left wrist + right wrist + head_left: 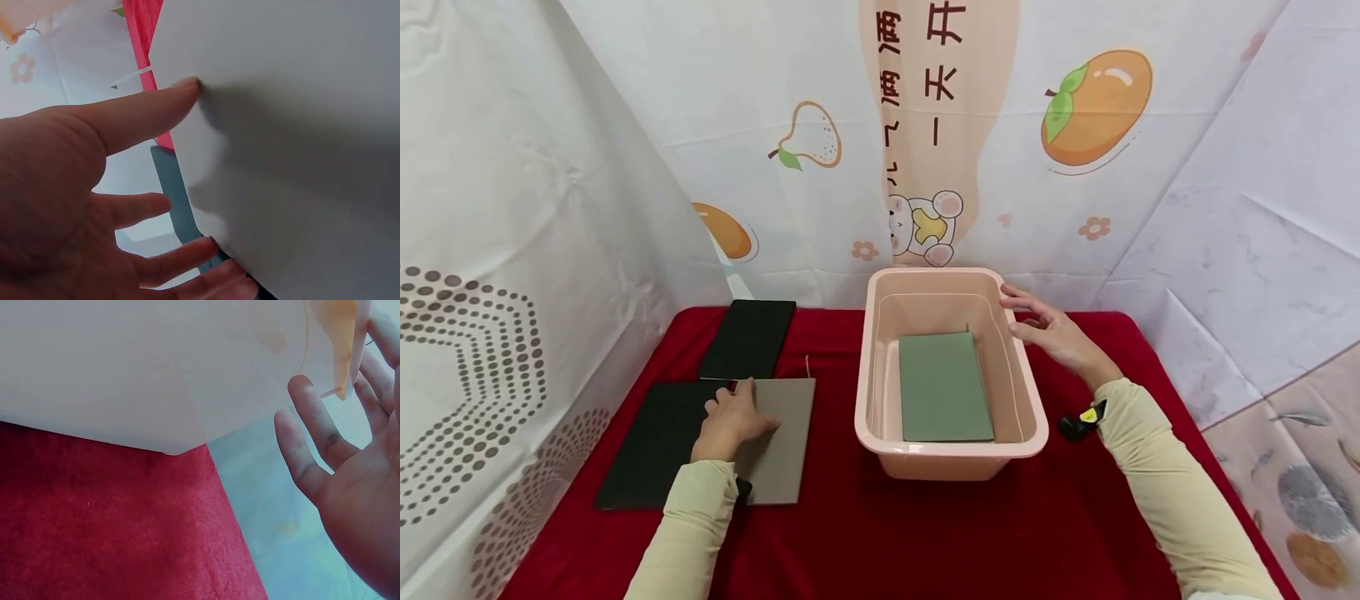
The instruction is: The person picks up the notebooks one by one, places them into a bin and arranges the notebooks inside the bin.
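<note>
Red cloth (925,537) covers the work surface beneath both hands, and printed white sheeting (647,75) hangs beyond them; the step in hand, judged from the pose, is taking hold of the grey notebook (786,454) with the left hand (730,423); the next move calls for the thumb and fingers to draw together on the cover's edges, firmly enough to raise it flat. The grey notebook lies directly under the left hand, reaching out to the right of the thumb; a pale ribbon (807,365) shows at its far edge, beyond the fingertips. The left thumb and fingers stand wide apart, holding nothing; whether every fingertip touches the cover cannot be told. A large black notebook (651,446) lies just to the left of this grip; a smaller black notebook (748,337) lies beyond it. The right hand (1060,333), fingers spread and loosely bent, is at the near-hand side of the pink tub (951,450), by the rim, without a clear grasp; to its left, inside the tub, a green notebook (943,387) lies on the floor.
</note>
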### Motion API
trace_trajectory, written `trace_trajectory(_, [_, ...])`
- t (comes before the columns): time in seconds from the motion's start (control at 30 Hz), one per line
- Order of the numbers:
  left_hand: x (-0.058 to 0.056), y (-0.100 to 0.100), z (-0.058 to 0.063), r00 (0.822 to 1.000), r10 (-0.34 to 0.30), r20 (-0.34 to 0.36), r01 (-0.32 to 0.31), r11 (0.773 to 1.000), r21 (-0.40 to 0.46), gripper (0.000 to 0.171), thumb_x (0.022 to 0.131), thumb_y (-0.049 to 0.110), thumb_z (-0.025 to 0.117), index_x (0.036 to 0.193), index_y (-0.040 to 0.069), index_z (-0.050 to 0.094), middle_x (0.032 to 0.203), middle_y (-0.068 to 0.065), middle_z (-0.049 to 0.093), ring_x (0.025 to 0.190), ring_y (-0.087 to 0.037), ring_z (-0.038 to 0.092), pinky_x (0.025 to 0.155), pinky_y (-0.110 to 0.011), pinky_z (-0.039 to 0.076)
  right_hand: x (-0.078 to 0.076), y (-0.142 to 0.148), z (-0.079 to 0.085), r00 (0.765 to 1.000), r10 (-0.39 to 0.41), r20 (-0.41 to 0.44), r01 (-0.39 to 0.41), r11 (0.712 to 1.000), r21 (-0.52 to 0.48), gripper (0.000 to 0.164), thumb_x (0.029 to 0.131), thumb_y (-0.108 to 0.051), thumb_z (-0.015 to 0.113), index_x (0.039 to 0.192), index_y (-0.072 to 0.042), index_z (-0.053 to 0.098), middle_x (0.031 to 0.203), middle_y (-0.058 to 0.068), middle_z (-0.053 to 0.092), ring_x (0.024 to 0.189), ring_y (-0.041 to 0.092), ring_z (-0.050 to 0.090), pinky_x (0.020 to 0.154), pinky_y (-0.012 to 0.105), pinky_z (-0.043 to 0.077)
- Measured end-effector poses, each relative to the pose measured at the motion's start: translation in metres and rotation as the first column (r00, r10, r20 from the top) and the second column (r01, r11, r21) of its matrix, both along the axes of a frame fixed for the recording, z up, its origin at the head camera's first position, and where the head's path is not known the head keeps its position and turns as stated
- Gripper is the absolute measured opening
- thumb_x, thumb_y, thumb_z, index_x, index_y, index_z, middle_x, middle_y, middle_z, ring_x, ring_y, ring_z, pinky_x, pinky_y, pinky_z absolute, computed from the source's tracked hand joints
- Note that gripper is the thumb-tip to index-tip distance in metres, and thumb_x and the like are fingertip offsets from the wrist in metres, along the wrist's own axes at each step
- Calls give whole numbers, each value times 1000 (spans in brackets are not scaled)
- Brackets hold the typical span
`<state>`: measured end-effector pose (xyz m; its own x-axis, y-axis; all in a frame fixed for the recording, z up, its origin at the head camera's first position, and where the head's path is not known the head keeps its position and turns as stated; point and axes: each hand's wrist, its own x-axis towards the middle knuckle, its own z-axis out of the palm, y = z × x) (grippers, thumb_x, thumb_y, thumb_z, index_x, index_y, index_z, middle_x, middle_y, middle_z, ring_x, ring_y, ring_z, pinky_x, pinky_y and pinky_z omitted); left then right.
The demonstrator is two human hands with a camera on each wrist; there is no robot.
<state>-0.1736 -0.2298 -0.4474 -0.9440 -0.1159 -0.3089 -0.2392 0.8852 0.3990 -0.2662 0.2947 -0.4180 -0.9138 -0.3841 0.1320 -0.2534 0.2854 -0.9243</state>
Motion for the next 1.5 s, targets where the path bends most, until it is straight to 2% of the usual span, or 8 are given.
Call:
trace_trajectory(0.2, [3,-6,3,1000,15,26,-15,1000,-3,99,84,38,78,157,0,23,140,-46,30,127,-64,34,97,-73,41,1,0,0,1000,10,0,-10,1000,1,49,103,-16,60,150,-5,49,170,0,27,133,-5,44,95,13,47])
trace_trajectory(0.4, [5,-8,4,995,46,87,-47,999,7,105,84,41,78,158,-1,16,142,-49,27,131,-68,31,104,-76,36,2,1,-1,1000,11,-4,-11,999,30,50,103,-18,60,150,-6,49,170,-1,26,131,-3,45,95,12,48])
trace_trajectory(0.67, [1,-6,-1,991,87,107,-86,996,-8,108,84,39,81,157,-5,13,142,-52,26,132,-69,29,104,-77,36,0,0,-2,1000,22,-9,-22,1000,-8,49,103,-15,60,149,-4,48,171,0,25,134,-4,42,95,12,48])
trace_trajectory(0.8, [0,-5,-3,988,115,101,-113,993,-17,110,82,37,83,156,-7,14,141,-52,25,132,-69,29,104,-76,37,1,0,-2,999,29,-15,-29,1000,1,49,103,-14,60,150,-4,48,171,1,25,134,-5,43,94,13,49])
trace_trajectory(1.03, [0,-2,-5,987,142,72,-142,990,-10,106,81,33,85,153,-8,19,136,-51,27,128,-68,32,96,-74,43,2,0,-1,1000,8,-25,-7,999,48,48,103,-18,60,149,-8,50,170,0,27,129,11,51,91,14,51])
trace_trajectory(1.13, [0,-4,-5,986,149,73,-149,989,-7,106,80,34,86,153,-7,20,137,-52,27,129,-69,31,98,-75,42,1,0,-2,1000,4,-24,-3,999,49,48,103,-18,60,149,-8,50,170,0,27,129,14,51,92,15,50])
trace_trajectory(1.33, [2,-9,-8,988,141,62,-141,990,2,109,80,34,86,155,-8,19,138,-52,29,130,-69,27,101,-74,40,2,-2,-4,1000,10,-19,-10,1000,27,47,103,-17,59,149,-7,50,170,1,26,133,9,47,93,14,50])
trace_trajectory(1.5, [0,-11,-10,990,137,34,-137,991,-9,112,76,38,89,150,-13,21,133,-52,32,128,-68,30,100,-72,42,3,-2,-3,1000,4,-26,-4,1000,18,47,103,-17,59,148,-6,50,170,0,26,133,6,46,93,14,50])
